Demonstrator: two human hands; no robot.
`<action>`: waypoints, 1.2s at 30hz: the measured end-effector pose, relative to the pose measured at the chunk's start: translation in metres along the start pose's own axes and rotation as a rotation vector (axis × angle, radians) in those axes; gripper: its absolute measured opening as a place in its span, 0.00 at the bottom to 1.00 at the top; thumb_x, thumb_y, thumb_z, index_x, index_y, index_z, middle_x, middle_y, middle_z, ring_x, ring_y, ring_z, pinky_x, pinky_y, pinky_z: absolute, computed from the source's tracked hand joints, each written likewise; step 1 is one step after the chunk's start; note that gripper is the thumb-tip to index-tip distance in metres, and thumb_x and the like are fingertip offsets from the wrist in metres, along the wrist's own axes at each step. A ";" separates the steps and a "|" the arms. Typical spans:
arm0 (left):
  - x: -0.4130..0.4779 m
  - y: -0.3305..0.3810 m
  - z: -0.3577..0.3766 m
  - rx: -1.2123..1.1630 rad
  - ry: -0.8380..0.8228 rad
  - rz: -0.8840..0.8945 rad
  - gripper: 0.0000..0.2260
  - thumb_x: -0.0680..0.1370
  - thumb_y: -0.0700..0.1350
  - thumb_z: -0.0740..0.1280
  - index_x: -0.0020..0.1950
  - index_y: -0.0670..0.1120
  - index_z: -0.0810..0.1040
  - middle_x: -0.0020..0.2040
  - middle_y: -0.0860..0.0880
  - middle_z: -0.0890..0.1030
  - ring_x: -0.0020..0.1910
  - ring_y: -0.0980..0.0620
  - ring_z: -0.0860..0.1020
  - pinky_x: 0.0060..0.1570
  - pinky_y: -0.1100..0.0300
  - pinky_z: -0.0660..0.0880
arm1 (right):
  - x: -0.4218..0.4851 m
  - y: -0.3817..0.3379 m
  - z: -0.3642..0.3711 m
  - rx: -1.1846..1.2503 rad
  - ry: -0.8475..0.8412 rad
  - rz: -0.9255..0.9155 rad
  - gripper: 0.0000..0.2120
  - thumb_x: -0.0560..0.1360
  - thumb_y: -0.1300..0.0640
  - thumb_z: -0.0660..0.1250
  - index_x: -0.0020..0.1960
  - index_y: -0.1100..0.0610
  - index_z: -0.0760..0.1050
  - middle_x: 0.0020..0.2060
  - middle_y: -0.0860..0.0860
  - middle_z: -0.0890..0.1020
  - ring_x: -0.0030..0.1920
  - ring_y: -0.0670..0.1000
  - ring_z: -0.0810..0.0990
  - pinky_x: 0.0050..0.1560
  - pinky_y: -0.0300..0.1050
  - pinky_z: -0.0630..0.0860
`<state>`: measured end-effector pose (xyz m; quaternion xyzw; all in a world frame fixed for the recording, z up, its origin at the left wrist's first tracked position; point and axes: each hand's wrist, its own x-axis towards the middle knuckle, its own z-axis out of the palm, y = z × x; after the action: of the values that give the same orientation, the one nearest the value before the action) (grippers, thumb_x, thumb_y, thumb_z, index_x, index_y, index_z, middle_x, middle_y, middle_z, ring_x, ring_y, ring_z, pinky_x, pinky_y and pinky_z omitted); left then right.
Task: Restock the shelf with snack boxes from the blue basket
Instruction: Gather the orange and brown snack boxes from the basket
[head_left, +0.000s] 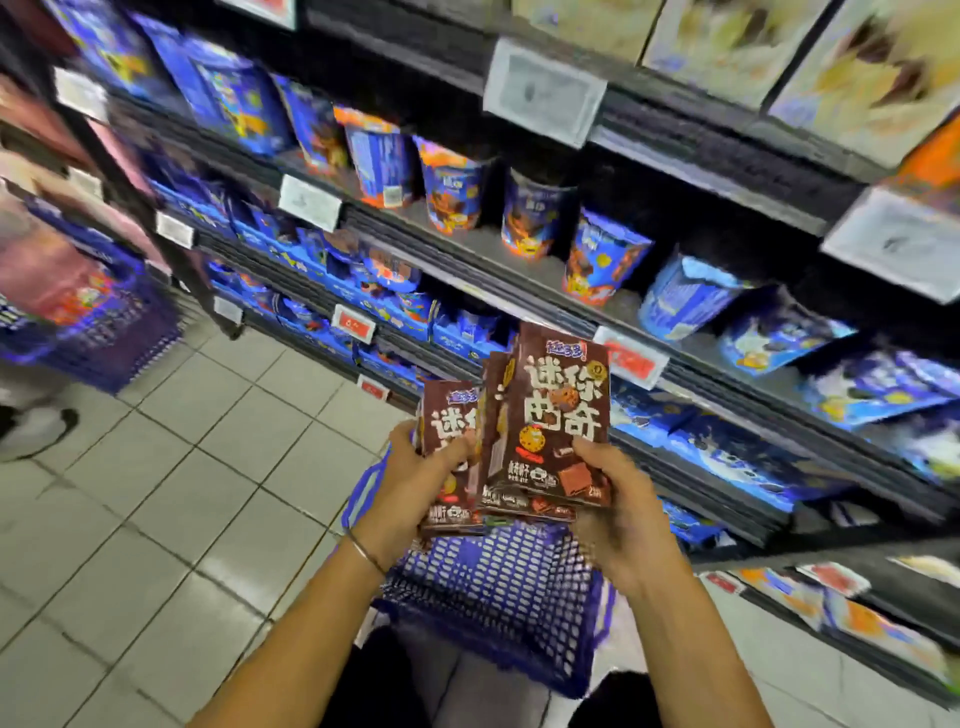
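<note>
Item: brown cookie boxes (558, 415), at least 3, upright, long axis vertical, fanned above the blue basket (493, 587).
Left hand (421, 467): closed on 1 box at its lower half, thumb across the front.
Right hand (618, 499): closed on the lower edge of the front 2 boxes, thumb on the face.
Relation: shelf (519, 270) ahead and to the right, above the boxes; right hand nearer. Judged next: lift up and right, boxes kept upright, toward a bare stretch of board between the blue snack cups (452, 187) and blue bags (685, 301).
Surface: grey shelf board, black edge strips, white price tags (543, 91).
Room: shop aisle, pale tiled floor (182, 467); second basket (98, 332) at far left, blurred.
</note>
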<state>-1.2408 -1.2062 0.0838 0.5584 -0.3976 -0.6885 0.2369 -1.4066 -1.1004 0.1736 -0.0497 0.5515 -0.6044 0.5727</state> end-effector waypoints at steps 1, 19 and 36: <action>-0.027 0.027 0.004 -0.019 0.003 -0.003 0.40 0.61 0.64 0.81 0.66 0.53 0.67 0.60 0.44 0.84 0.51 0.44 0.87 0.51 0.42 0.84 | -0.023 -0.025 0.014 -0.027 -0.005 0.009 0.28 0.67 0.56 0.71 0.65 0.66 0.75 0.59 0.64 0.82 0.53 0.61 0.82 0.56 0.60 0.78; -0.353 0.369 0.125 -0.157 -0.362 0.182 0.41 0.76 0.78 0.53 0.71 0.49 0.81 0.65 0.42 0.84 0.65 0.39 0.82 0.73 0.40 0.72 | -0.341 -0.340 0.119 -0.160 -0.092 -0.508 0.12 0.77 0.57 0.70 0.58 0.62 0.81 0.50 0.59 0.87 0.52 0.58 0.86 0.58 0.56 0.80; -0.386 0.471 0.161 -0.174 -0.617 0.120 0.45 0.70 0.80 0.59 0.67 0.45 0.84 0.66 0.38 0.83 0.52 0.39 0.87 0.55 0.42 0.83 | -0.394 -0.442 0.137 0.029 0.044 -0.920 0.13 0.75 0.59 0.70 0.59 0.59 0.80 0.48 0.56 0.87 0.43 0.52 0.87 0.34 0.39 0.79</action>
<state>-1.3480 -1.1325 0.6999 0.2764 -0.4227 -0.8414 0.1921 -1.4600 -1.0069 0.7716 -0.2684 0.4755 -0.8045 0.2338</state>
